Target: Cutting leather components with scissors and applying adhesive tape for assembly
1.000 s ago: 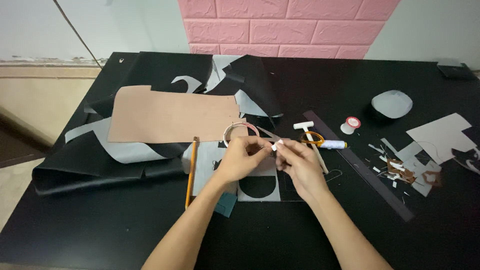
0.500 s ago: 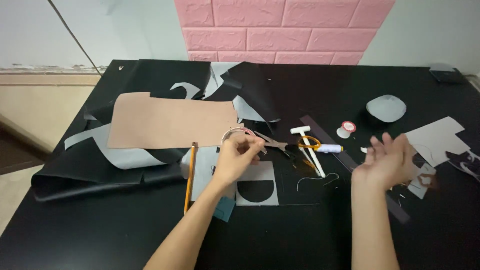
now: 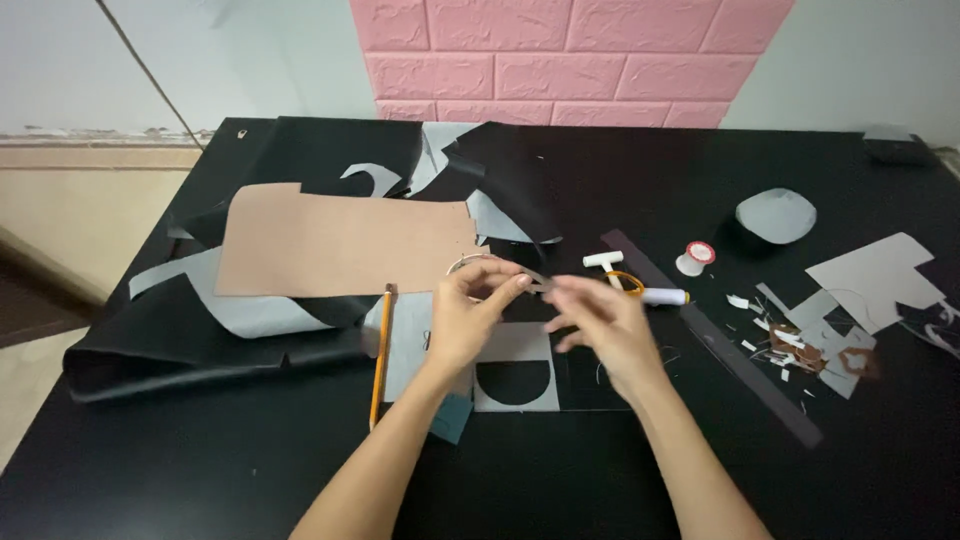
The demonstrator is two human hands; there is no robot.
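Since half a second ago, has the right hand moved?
Yes. The right hand has swung back left, from out near the white thread spool to beside the left hand, above the grey card with the half-round cutout.

I see even, soft indoor light with only faint shadows. The black bench (image 3: 250, 450) shows a dull sheen, no hard glare. My right hand (image 3: 600, 325) is motion-blurred; my left hand (image 3: 465, 315) looks sharper. Straight lines bow slightly toward the edges.

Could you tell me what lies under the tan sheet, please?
Under the tan sheet lie black material and grey pieces, which stick out at its left and lower edges. What lies beneath its middle is covered.
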